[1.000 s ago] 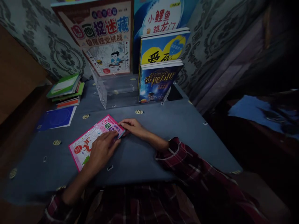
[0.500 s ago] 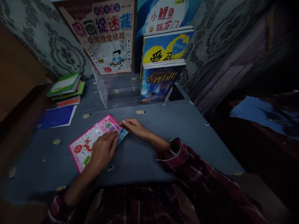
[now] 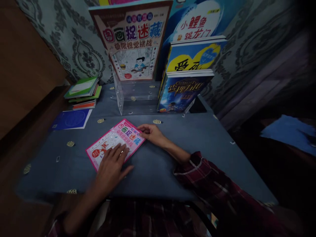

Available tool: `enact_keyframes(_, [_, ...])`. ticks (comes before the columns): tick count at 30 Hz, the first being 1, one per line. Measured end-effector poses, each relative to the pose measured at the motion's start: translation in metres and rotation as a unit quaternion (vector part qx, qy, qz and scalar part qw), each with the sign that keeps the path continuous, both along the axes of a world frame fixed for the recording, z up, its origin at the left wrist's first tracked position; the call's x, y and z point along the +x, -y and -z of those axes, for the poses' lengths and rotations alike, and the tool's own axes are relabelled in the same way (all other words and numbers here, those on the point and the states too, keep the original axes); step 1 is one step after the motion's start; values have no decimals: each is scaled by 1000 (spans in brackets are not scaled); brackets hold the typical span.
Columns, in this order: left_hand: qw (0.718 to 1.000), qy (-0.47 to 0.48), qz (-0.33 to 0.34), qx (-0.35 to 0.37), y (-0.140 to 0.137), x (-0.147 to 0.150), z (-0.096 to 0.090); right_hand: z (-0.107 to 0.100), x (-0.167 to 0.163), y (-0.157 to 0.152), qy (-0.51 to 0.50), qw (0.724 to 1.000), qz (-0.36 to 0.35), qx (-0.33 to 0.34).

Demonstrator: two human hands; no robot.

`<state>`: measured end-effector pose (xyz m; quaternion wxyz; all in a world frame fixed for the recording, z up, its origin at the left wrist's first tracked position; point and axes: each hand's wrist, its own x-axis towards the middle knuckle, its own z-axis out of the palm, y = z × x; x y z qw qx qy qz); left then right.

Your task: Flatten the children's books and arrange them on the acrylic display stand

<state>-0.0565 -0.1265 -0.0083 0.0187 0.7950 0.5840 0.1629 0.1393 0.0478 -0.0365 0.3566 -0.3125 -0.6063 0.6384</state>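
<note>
A pink-bordered picture book (image 3: 133,140) lies slantwise on the cloth-covered table, its front cover flat and facing up. My left hand (image 3: 112,164) rests on the lower part of the cover with the fingers stretched out and the thumb apart, hiding some of the drawing. At the book's upper right corner is my right hand (image 3: 151,134), its thumb and curled fingers closed on the edge. Just behind the book, a clear acrylic stand (image 3: 119,98) holds upright books, among them a brown-bordered picture book (image 3: 133,46) and a dark blue storybook (image 3: 184,93).
To the left sits a stack of books (image 3: 82,90) with a green one on top, and a blue booklet (image 3: 72,119) lies in front of it. A blue-and-yellow book (image 3: 195,56) stands in the rack. A dark flat object (image 3: 198,107) is at the stand's right.
The pink book's right corner, lifted before with a bluish page showing, now lies flat. My left hand has slid down off that corner, its fingers spreading. The view has shifted left.
</note>
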Motion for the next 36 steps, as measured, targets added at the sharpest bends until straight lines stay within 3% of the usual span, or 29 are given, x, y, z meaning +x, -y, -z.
enact_keyframes(7, [999, -20, 32, 12, 28, -27, 3, 5, 1, -34, 119, 977, 128, 125])
enact_keyframes(13, [998, 25, 57, 9, 31, -31, -3, 5, -4, -33, 171, 948, 166, 213])
enact_keyframes(19, [996, 18, 77, 46, 32, -32, -4, 9, -3, -32, 173, 938, 185, 237])
enact_keyframes(22, [993, 71, 76, 55, 33, -29, -9, 13, -2, -31, 139, 948, 206, 198])
enact_keyframes(28, [978, 208, -3, 13, 35, -18, -20, 14, 1, -17, 21, 979, 202, 13])
enact_keyframes(32, [974, 225, -23, -7, 34, -16, -19, 6, 2, -5, -22, 978, 191, -86])
enact_keyframes(36, [978, 208, -14, 13, 37, -12, -15, -4, 5, 4, -35, 979, 147, -140])
